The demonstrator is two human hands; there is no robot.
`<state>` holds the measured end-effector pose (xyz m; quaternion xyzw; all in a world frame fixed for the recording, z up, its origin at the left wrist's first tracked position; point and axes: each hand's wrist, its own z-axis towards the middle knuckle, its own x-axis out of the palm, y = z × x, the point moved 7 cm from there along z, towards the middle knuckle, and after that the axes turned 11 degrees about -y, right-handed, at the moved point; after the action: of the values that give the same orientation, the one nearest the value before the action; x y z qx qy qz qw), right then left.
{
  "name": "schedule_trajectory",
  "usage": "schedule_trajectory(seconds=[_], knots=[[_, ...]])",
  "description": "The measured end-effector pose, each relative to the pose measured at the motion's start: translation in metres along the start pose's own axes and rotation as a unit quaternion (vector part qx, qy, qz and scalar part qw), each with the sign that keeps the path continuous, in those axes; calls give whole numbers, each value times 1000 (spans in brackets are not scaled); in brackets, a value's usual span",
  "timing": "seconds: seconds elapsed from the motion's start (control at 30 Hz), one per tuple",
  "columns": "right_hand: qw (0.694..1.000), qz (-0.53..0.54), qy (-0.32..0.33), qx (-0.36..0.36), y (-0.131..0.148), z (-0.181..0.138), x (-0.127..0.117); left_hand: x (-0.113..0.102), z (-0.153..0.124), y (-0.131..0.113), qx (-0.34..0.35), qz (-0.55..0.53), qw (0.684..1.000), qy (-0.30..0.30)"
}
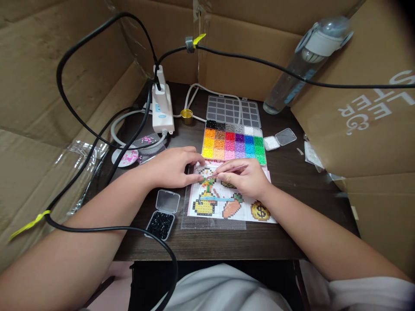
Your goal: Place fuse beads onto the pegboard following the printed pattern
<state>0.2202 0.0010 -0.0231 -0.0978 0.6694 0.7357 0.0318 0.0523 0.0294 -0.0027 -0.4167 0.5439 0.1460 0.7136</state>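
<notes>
My right hand [249,176] pinches a pair of thin pinkish tweezers [239,168], their tips low over the upper left of a printed pattern sheet [218,209]. The sheet shows pixel pictures, including a carrot and a coin. Under or over it lies a clear pegboard [214,224]; their layering is hard to tell. Small coloured beads [207,186] sit near the tweezer tips. My left hand [171,167] rests at the board's left edge, thumb and fingers apart, holding nothing. Behind both hands stands a sectioned bead box [240,138] in many colours, its lid [233,110] folded back.
Black beads fill a small open case [161,224] at front left; a white-bead case [271,142] is at right. A white dish [125,157], power strip [163,116] and gold cup [186,116] lie behind. Black cables [97,229] cross my left arm. A bottle [298,77] leans on cardboard walls.
</notes>
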Motion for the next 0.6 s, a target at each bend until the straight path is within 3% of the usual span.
schedule_trajectory(seconds=[0.2,0.43,0.6], knots=[[1000,-2,-10,-5,3,1,-3,0,0,0,2,-4,1000,-1],[997,3,-80,0,4,3,-41,2,0,2,-1,-1,1000,6],[998,8,-70,0,-1,4,-44,1,0,3,-16,1,1000,12]])
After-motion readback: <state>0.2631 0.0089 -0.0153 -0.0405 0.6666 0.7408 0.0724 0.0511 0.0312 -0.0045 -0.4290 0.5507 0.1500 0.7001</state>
